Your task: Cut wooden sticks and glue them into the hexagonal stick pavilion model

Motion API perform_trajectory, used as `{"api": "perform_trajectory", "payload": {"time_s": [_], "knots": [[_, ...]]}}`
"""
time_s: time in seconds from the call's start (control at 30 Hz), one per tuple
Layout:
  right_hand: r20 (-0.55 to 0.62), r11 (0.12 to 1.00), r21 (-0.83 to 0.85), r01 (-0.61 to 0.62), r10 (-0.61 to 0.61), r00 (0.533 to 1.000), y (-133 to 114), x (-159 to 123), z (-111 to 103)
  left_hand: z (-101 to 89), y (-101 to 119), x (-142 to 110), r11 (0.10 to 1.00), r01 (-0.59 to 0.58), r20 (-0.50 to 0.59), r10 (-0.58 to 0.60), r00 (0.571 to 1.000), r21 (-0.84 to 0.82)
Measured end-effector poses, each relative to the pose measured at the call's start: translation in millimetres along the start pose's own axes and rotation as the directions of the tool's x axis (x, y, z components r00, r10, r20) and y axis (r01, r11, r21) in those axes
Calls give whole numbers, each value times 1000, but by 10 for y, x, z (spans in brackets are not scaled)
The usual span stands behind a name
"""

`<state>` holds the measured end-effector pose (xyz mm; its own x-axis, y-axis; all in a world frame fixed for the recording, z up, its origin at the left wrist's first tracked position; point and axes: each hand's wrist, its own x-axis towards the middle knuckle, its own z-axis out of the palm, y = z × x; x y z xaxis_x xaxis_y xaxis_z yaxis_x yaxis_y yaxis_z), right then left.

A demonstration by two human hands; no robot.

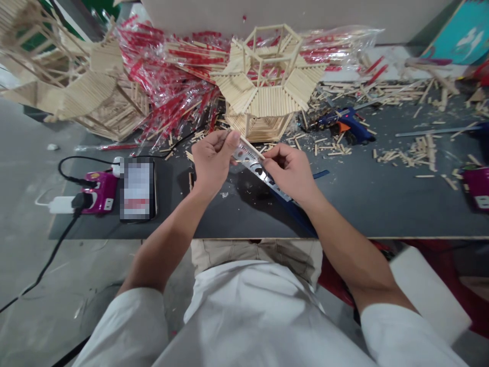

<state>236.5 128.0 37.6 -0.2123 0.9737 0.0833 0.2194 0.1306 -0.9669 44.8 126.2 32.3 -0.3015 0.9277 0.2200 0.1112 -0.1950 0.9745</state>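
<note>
My left hand point(214, 162) is closed, its thumb and fingers pinching the upper-left end of a clear, stencil-cut ruler point(256, 168) and a thin wooden stick point(250, 146). The stick lies along the ruler's upper edge. At the stick's lower-right end, my right hand point(289, 168) is closed too, fingertips on the stick and the ruler. Both are held slanted above the dark table. Just beyond my hands stands a tiered wooden-stick model point(271, 102) with a sloped roof and an open frame on top.
A blue glue gun point(355, 126) lies right of the model among cut stick pieces point(410, 155). Behind are red-and-clear packs of sticks point(179, 76). A larger stick model point(87, 92) stands at left. A phone point(138, 189) and a purple power strip point(100, 192) with cables sit front left.
</note>
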Motion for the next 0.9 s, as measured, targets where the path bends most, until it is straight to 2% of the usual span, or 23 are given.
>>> {"api": "perform_trajectory", "payload": {"time_s": [0.67,0.9], "knots": [[21,999,35,6,-7,1000,26,27,-5,12,6,6,999,-13,-20,12,1000,-30],[-25,999,8,54,-54,998,58,29,14,3,-6,15,995,-54,-19,53,998,-80]]}}
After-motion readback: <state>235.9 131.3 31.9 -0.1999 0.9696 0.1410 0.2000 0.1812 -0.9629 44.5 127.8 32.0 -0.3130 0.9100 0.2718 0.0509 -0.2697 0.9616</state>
